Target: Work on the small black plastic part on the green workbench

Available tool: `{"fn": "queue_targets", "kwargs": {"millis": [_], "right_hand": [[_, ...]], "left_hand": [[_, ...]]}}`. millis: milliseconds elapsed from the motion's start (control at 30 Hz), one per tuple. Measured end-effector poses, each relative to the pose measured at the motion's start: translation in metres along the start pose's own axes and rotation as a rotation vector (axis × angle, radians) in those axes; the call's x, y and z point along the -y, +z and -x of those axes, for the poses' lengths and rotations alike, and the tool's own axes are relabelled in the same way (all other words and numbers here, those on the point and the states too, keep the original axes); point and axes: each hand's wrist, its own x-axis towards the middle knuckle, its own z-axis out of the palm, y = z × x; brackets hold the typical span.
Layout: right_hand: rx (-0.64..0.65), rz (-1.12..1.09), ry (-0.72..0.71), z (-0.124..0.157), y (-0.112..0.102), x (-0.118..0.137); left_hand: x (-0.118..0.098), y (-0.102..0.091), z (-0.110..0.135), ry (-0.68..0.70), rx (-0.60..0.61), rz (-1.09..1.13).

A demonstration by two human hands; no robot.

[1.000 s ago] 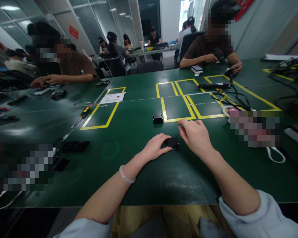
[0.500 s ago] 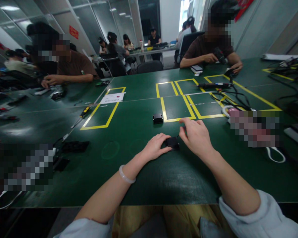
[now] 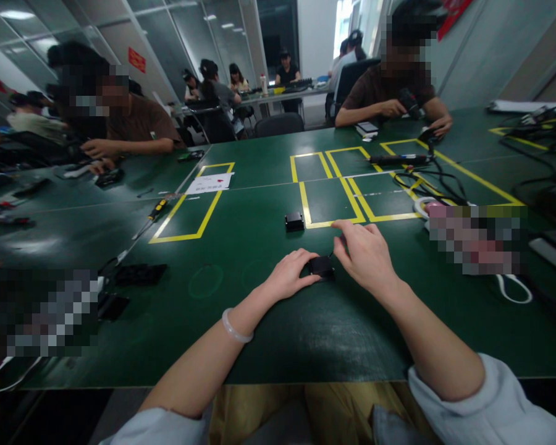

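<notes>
A small black box-like part (image 3: 322, 267) lies on the green table in front of me. My left hand (image 3: 293, 273) is closed on its left side, thumb at the near edge and fingers at the far edge. My right hand (image 3: 365, 253) hovers just right of the box with its fingers bent inward. A short, thin dark piece (image 3: 332, 254) runs between the box and my right fingers; whether it is a wire or a tool I cannot tell. Beyond the box stands a second small black block (image 3: 294, 221), touched by neither hand.
Yellow tape rectangles (image 3: 336, 224) mark the table (image 3: 259, 334). A yellow-black screwdriver (image 3: 158, 210) and white paper (image 3: 209, 183) lie left. Blurred-out items with white cords flank me. At right are black cables (image 3: 438, 179). Co-workers (image 3: 389, 93) sit across, one holding a power drill (image 3: 410, 103).
My left hand and the box stay in place; my right hand has barely shifted. The co-worker at the far left has moved their hands slightly.
</notes>
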Motion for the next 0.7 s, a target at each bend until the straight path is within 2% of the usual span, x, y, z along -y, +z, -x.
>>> {"fn": "queue_targets", "kwargs": {"millis": [367,700], "right_hand": [[-0.009,0.022,0.011,0.0017,0.0033,-0.001],[0.041,0.025,0.016,0.0008,0.0005,-0.0011]], "left_hand": [[-0.0011,-0.0004,-0.0001,0.0,0.0,0.005],[-0.0009,-0.0006,0.0001,-0.01,0.006,0.001]]}}
